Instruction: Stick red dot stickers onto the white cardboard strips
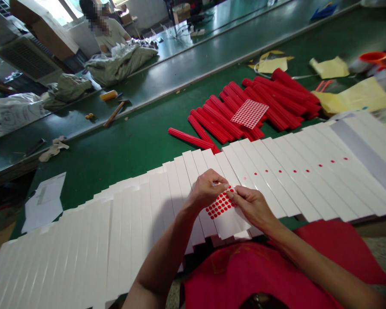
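Observation:
A white sheet of round red stickers (219, 207) is held above the row of long white boxes (131, 223), with bare backing at its lower part. My right hand (255, 208) grips its right edge between thumb and fingers. At the upper edge of the sheet, my left hand (209, 187) is closed in a pinch among the red dots. Whether a single sticker is between those fingertips is too small to tell. On the boxes to the right, several carry one red dot (280, 171) each. The boxes to the left show plain white tops.
Behind the boxes lies a pile of red ribbed tubes (209, 124), with a second sticker sheet (250, 113) on top. Yellow paper (357, 96) and orange scissors (378, 58) are at right. A hammer (115, 112) and paper (44, 201) lie left. Another person (111, 34) is across the bench.

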`<state>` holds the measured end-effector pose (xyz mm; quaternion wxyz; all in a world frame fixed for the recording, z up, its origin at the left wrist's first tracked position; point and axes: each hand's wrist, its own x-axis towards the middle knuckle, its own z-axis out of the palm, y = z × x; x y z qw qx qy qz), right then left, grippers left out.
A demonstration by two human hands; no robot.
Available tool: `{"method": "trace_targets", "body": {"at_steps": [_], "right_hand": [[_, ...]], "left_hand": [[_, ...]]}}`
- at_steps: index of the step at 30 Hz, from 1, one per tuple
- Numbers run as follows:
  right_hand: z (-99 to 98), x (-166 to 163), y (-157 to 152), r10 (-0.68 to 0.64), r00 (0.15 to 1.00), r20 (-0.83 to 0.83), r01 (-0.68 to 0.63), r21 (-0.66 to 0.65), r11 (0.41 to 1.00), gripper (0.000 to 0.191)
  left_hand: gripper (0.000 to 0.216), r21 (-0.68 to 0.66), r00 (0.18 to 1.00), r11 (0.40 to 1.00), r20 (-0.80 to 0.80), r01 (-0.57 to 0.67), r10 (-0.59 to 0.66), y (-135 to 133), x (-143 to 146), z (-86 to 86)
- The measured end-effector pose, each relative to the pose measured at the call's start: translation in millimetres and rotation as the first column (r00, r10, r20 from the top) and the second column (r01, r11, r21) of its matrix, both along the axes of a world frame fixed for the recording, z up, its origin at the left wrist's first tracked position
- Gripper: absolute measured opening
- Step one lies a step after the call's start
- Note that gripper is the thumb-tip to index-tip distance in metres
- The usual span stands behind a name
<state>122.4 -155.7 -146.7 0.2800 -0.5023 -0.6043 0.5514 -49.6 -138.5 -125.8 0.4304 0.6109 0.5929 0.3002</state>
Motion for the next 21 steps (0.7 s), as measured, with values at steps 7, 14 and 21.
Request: {"method": "trace_targets", "body": {"at_steps": [7, 14, 21], "right_hand": [[-3.5, -1, -2, 0.0, 1.0, 0.006, 0.0, -0.102, 0.995, 0.044], [-12.7, 13, -8, 0.01, 1.0, -0.026, -0.016, -0.232, 0.973, 0.048], [-12.5, 18, -10, 0.001, 0.999, -0.051, -0.015, -0.269, 0.963, 0.047]], "left_hand": [[0.009, 0.06, 0.999, 0.997, 0.008, 0.042, -0.042, 0, 0, 1.3], [0.009, 0.095, 0.965, 0.991, -0.235, -0.095, 0.115, 11, -10, -33.7], [0.01, 0.094, 0.888, 0.991, -0.443, -0.094, 0.126, 5, -5, -45.4]]}}
